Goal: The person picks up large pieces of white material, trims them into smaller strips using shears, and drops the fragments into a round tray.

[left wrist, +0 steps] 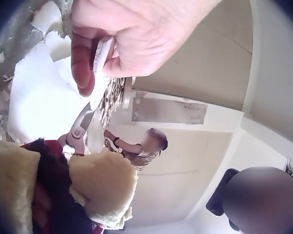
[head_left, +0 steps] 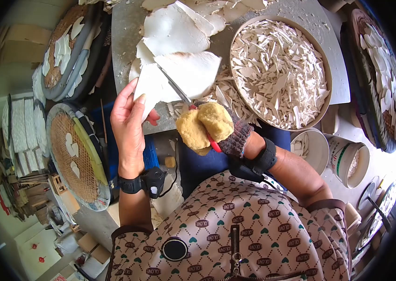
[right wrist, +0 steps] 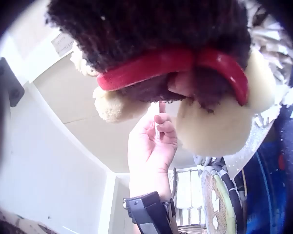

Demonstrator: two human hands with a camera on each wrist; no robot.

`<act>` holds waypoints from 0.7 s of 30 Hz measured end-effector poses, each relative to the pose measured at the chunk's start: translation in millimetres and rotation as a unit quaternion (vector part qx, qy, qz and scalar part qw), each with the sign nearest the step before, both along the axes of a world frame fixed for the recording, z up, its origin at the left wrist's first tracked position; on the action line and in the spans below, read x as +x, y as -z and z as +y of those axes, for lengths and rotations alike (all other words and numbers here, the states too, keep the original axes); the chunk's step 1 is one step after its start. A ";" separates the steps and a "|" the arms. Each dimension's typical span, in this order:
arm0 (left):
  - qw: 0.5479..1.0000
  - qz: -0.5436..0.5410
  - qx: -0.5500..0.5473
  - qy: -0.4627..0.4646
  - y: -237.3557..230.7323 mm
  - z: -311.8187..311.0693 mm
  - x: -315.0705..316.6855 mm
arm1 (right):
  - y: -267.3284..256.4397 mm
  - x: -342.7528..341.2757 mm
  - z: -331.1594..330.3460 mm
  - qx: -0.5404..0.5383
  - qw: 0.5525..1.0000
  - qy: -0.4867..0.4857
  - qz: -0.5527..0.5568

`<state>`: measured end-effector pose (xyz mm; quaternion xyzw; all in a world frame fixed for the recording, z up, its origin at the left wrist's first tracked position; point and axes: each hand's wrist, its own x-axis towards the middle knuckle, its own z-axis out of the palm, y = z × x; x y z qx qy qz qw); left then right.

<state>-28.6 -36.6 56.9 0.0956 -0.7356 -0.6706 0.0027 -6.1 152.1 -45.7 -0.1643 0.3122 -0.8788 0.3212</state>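
Note:
My left hand (head_left: 127, 131) pinches a thin, stiff white piece (head_left: 149, 86) between thumb and fingers over the near left of the table. In a dark knitted glove, my right hand (head_left: 238, 135) grips red-handled shears (left wrist: 77, 132). Yellow sponge pads (head_left: 192, 129) wrap the handles and hide much of the fingers. The metal blades (head_left: 175, 86) point up and left, right at the edge of the held piece. Behind them lie larger white sheets (head_left: 174, 30), some brown along the edge.
A round tray (head_left: 329, 89) heaped with narrow white cut strips stands on the grey metal table (head_left: 125, 28), right side. Loose scraps lie beside it. Two buckets (head_left: 347, 161) stand below right. Woven round trays (head_left: 74, 154) with white pieces are at the left.

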 end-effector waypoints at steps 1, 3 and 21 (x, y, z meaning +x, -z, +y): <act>1.000 -0.009 -0.001 0.009 1.1 -0.8 0.6 | -4.6 -0.7 3.0 0.023 0.999 0.008 0.041; 0.999 -0.026 -0.004 0.027 4.4 -3.3 1.8 | -1.4 2.3 1.8 -0.018 0.999 0.024 0.040; 0.985 0.056 0.111 -0.120 40.6 14.7 0.7 | 26.6 31.4 -1.1 -0.108 0.994 0.021 -0.019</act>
